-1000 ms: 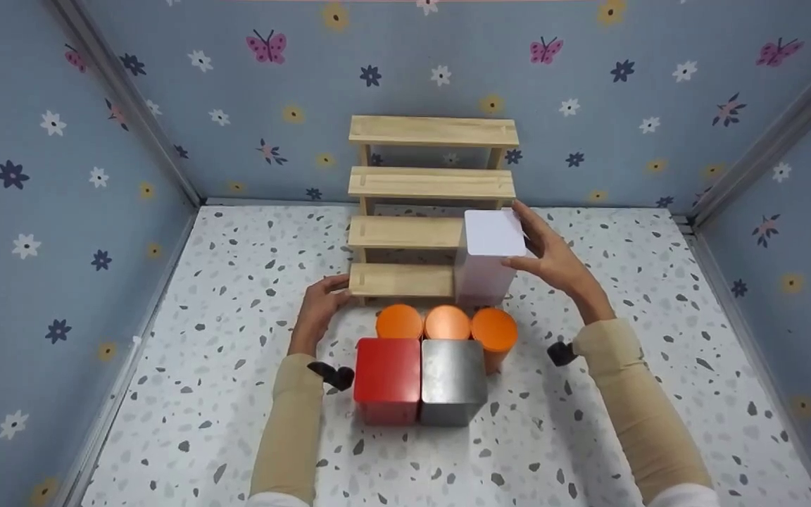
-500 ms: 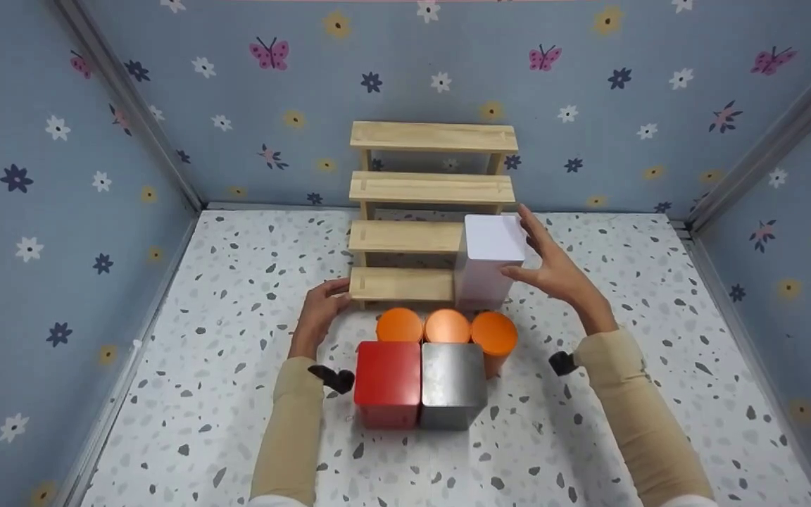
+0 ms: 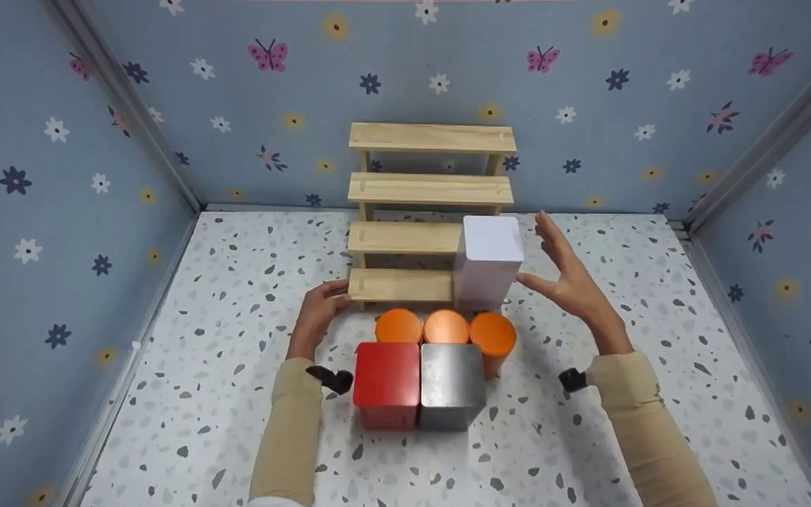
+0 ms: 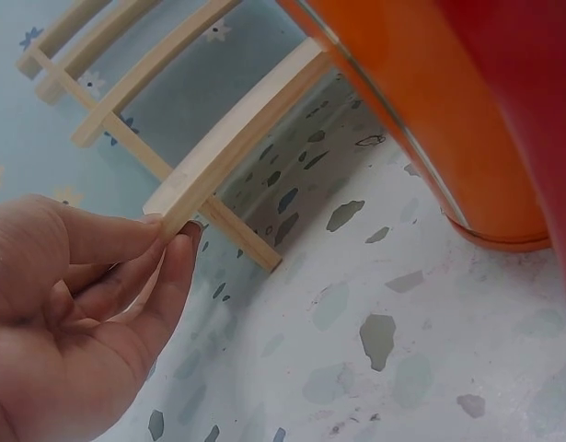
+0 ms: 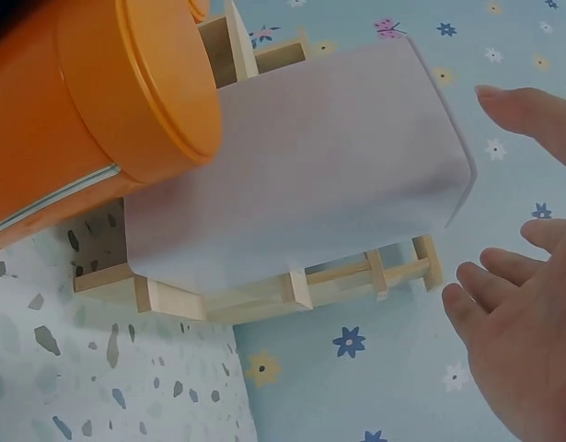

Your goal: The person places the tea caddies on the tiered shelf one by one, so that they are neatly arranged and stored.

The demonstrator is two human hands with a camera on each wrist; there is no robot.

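In the head view's centre, the white box (image 3: 488, 264) hides the right ends of the two lowest steps (image 3: 400, 285) of the wooden stand (image 3: 434, 189). Below, the red box (image 3: 386, 377) and grey box (image 3: 453, 378) block the sides of the left and middle orange cylinders (image 3: 398, 327). The right wrist view's upper left corner cuts off an unidentifiable dark shape (image 5: 8, 15).

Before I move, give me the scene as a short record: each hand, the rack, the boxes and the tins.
left hand: fingers pinch the left end of the rack at its lowest step
right hand: holds nothing, beside the white box and apart from it
rack: wooden, four steps
white box: upright at the rack's right side; what its base rests on is unclear
orange tins: three, side by side
red box: nearer the person than the tins
grey box: right of the red box
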